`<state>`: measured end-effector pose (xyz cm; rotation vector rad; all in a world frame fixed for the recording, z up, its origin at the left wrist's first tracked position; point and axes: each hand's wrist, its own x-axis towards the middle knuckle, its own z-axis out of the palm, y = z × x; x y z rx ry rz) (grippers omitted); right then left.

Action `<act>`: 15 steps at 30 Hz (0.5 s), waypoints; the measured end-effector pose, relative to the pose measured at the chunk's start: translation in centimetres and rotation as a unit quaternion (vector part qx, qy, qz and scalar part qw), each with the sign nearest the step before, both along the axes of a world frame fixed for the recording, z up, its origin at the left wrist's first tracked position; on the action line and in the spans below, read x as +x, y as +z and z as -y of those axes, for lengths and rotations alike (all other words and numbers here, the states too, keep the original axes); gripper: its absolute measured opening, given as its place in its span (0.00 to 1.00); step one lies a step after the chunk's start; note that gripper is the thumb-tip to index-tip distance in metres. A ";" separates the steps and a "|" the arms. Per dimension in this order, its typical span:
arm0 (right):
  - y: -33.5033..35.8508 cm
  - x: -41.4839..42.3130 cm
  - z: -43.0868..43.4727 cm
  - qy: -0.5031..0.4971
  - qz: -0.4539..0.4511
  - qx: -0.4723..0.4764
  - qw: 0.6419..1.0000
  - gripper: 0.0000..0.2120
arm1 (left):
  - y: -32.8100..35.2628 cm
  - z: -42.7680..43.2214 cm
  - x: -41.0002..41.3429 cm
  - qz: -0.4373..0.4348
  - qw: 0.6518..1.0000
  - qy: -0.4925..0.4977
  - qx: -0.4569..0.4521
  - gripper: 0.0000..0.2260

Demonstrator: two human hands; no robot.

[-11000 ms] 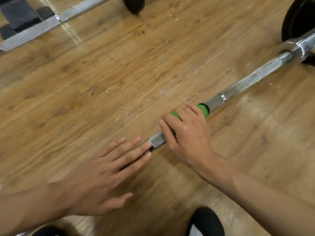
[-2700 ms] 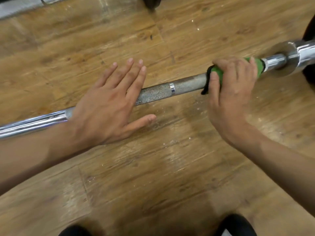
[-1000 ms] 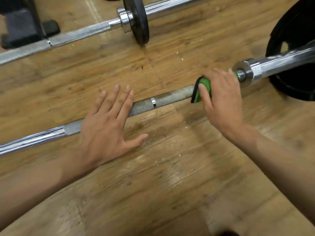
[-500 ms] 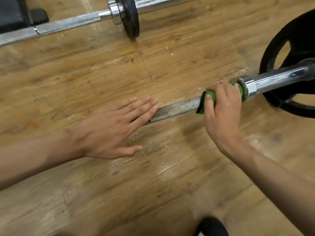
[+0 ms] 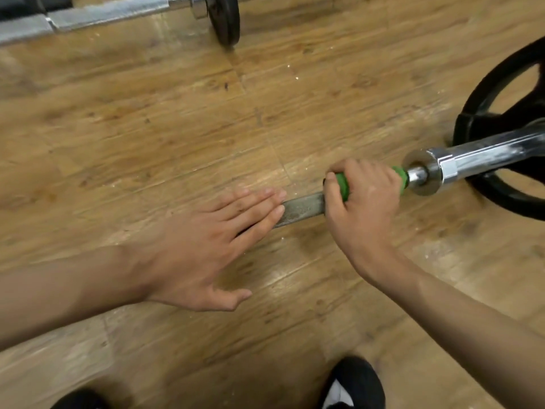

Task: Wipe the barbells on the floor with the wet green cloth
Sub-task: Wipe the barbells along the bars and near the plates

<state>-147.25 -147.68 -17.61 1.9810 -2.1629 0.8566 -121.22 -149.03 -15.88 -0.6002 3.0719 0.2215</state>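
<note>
I saw my right hand [image 5: 362, 208] curled around the green cloth [image 5: 342, 185], cloth wrapped on the barbell [image 5: 300, 206] on the floor [image 5: 147, 128], just beside its collar [image 5: 424, 172], my left hand [image 5: 200, 249] flat, fingers straight, resting on that barbell, second barbell [image 5: 112, 10] beyond.

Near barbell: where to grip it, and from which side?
Likely the bare shaft inboard of the collar, from above. It is thin, round and lies low over the floor, so fingers can curl over it, as the right hand does round the cloth.
</note>
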 end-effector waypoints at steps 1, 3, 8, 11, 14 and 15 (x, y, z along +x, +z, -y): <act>-0.1 0.7 -0.7 0.051 -0.012 0.007 0.999 0.09 | 0.1 -0.4 0.0 -0.001 1.000 0.002 -0.006 0.48; 0.0 -0.5 -1.8 0.147 -0.028 0.011 0.989 0.12 | 0.2 -0.9 -0.2 -0.004 1.000 0.002 -0.016 0.48; 0.5 -6.5 -2.1 0.051 -0.007 0.035 0.998 0.11 | 0.5 -2.1 -0.4 0.008 1.000 -0.005 0.003 0.50; 0.9 -3.4 -1.3 -0.052 -0.008 0.044 0.998 0.09 | 0.4 -3.0 -0.5 0.007 1.000 0.000 0.000 0.51; 1.1 -1.5 -2.7 0.088 -0.040 0.080 0.992 0.11 | 0.5 -3.5 -0.7 0.007 1.000 0.000 -0.011 0.50; 1.3 -2.3 -3.4 0.143 -0.046 0.086 0.985 0.12 | 0.4 -3.6 -0.7 0.008 1.000 -0.002 -0.017 0.50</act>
